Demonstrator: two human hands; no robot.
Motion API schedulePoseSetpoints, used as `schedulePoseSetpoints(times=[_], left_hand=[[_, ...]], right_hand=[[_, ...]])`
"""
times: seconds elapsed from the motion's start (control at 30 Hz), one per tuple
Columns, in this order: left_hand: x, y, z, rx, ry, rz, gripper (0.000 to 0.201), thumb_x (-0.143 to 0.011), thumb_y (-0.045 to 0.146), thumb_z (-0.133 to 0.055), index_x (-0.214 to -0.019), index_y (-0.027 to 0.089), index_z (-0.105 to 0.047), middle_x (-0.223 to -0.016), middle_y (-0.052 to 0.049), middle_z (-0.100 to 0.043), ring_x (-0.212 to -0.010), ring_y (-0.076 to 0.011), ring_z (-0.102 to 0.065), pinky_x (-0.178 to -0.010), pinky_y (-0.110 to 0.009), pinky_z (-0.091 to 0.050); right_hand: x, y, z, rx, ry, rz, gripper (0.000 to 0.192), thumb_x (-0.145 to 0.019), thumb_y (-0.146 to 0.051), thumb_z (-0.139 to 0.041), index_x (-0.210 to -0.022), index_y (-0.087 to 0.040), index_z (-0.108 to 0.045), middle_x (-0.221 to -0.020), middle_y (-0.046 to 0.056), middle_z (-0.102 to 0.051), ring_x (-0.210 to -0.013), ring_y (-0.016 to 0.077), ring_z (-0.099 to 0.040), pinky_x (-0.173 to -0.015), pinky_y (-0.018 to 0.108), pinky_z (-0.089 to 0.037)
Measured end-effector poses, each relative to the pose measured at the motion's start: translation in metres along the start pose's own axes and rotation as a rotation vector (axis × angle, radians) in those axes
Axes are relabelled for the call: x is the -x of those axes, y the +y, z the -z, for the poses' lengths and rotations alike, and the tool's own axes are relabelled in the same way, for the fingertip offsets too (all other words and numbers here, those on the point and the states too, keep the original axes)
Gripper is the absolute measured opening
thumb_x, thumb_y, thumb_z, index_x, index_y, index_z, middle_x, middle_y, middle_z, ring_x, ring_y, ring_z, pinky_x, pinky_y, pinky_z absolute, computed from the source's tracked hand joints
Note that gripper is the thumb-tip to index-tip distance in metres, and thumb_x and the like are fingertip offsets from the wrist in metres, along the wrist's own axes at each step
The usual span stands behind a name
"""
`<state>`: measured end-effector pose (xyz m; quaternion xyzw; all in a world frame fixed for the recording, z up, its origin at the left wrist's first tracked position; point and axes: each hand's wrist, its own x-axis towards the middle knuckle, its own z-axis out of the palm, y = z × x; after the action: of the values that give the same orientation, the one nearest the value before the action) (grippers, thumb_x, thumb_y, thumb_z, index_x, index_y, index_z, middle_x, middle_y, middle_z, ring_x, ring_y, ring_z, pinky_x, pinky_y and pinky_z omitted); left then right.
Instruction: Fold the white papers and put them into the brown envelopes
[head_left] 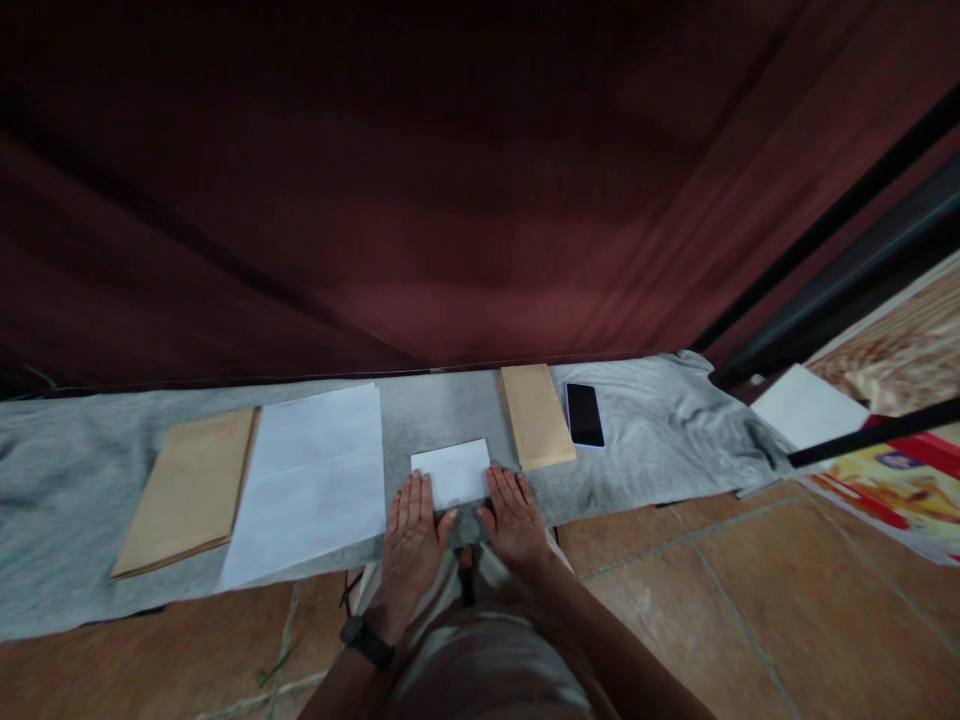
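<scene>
Dim tiled floor, grey cloth (660, 420) spread on it; left hand (411, 540) and right hand (516, 520) lie flat, open, nothing gripped, pressing the near edge of folded white paper (452, 470) between them; risk: loose cloth creeps under the palms, crease skews; envelope (536, 415) just right could get nudged.

Both hands out in front, palms down, fingers extended and held close together. Left hand (411, 528) lies flat, thumb splayed toward the right; a dark watch (366, 640) sits on its wrist. Right hand (514, 516) lies flat beside it, thumb angled inward toward the left thumb; the two thumbs are near but apart. Neither hand grips anything. Both forearms run back toward the body, converging at the lower frame edge.
</scene>
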<state>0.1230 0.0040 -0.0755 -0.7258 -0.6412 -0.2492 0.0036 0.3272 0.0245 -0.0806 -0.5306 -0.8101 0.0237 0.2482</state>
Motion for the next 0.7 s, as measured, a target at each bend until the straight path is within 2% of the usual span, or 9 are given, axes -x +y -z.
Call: schedulePoseSetpoints(times=[0.13,0.27,0.47,0.57,0.7], left_hand=[[0.000,-0.004,0.007,-0.014,0.022,0.016,0.069,-0.106,0.048,-0.034,-0.159,0.005,-0.031,-0.160,-0.028,-0.042,-0.153,-0.0378,-0.034,-0.121,-0.062,-0.035],[-0.010,0.007,0.008,-0.038,0.020,0.010,0.064,-0.107,0.039,-0.034,-0.162,0.007,-0.024,-0.163,-0.025,-0.038,-0.156,-0.0349,-0.028,-0.123,-0.061,-0.032],[-0.036,0.028,-0.024,-0.055,-0.084,-0.136,0.062,-0.104,0.022,-0.028,-0.163,0.009,-0.021,-0.167,-0.018,-0.035,-0.157,-0.0267,-0.028,-0.127,-0.051,-0.030],[-0.044,0.026,-0.039,-0.069,-0.131,-0.189,0.066,-0.100,0.017,-0.029,-0.164,0.008,-0.017,-0.166,-0.018,-0.035,-0.156,-0.0258,-0.030,-0.126,-0.050,-0.033],[-0.049,0.018,-0.042,-0.089,-0.150,-0.235,0.072,-0.096,0.015,-0.035,-0.164,0.007,-0.014,-0.167,-0.020,-0.033,-0.156,-0.0272,-0.030,-0.125,-0.051,-0.033]], right_hand=[[0.002,0.005,0.004,0.008,-0.009,0.003,0.057,-0.108,-0.034,-0.041,-0.160,-0.010,-0.036,-0.158,0.017,-0.048,-0.148,0.0293,-0.044,-0.123,0.053,-0.032],[0.001,0.004,0.006,0.003,-0.013,-0.023,0.054,-0.109,-0.033,-0.040,-0.158,-0.010,-0.041,-0.158,0.016,-0.048,-0.149,0.0280,-0.043,-0.124,0.051,-0.030],[-0.026,-0.006,0.007,-0.070,-0.068,-0.029,0.049,-0.111,-0.030,-0.032,-0.155,-0.013,-0.046,-0.160,0.011,-0.047,-0.151,0.0232,-0.039,-0.125,0.046,-0.030],[-0.045,-0.012,0.001,-0.093,-0.092,-0.005,0.050,-0.111,-0.031,-0.032,-0.157,-0.014,-0.042,-0.162,0.009,-0.045,-0.151,0.0214,-0.039,-0.125,0.045,-0.030],[-0.058,-0.016,-0.010,-0.069,-0.123,-0.002,0.048,-0.111,-0.031,-0.035,-0.156,-0.015,-0.045,-0.158,0.011,-0.050,-0.150,0.0223,-0.041,-0.125,0.047,-0.030]])
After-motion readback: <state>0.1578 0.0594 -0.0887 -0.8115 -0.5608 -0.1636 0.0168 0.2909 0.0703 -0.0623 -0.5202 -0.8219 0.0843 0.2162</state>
